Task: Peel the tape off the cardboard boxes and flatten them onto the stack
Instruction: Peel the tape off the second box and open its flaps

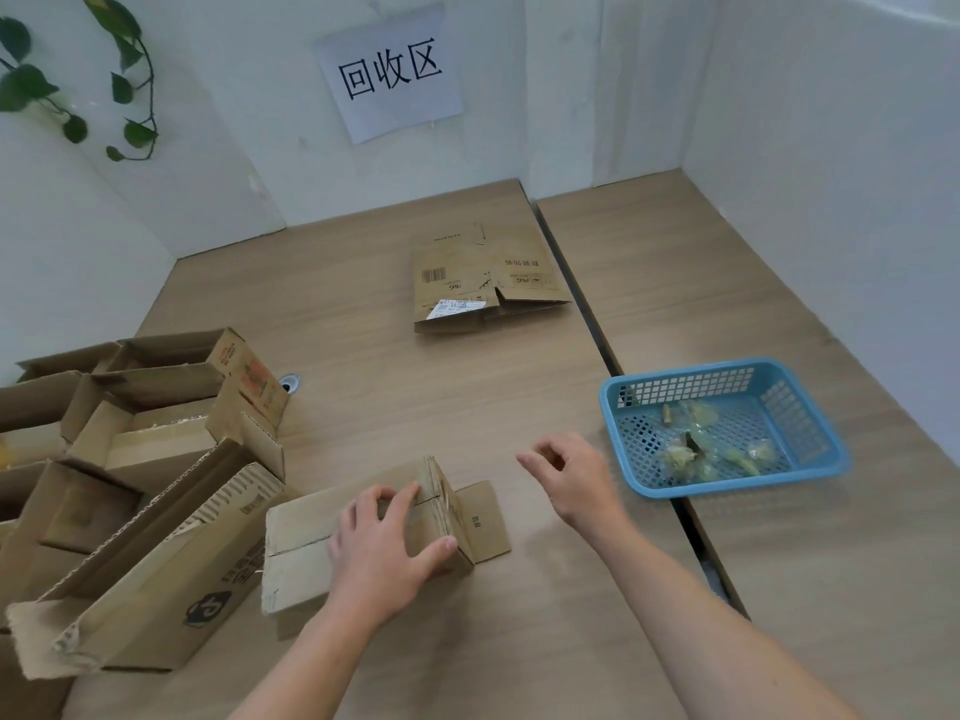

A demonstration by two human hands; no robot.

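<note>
Low in the middle I see the left hand [387, 550] gripping the small box [298, 550] with curled fingers [402, 504], I think to stop it sliding, while the right hand [571, 475] hangs beside it, loose and holding nothing. At the right the blue basket [605, 407] keeps the tape bits [696, 449] handy, open boxes [156, 407] wait at the left, and higher in the middle lies the flat box [483, 283] that starts the stack. All sit on a wood table [363, 330] with white walls [831, 148], a paper sign [389, 70] and leaves [31, 85] at the upper left.
</note>
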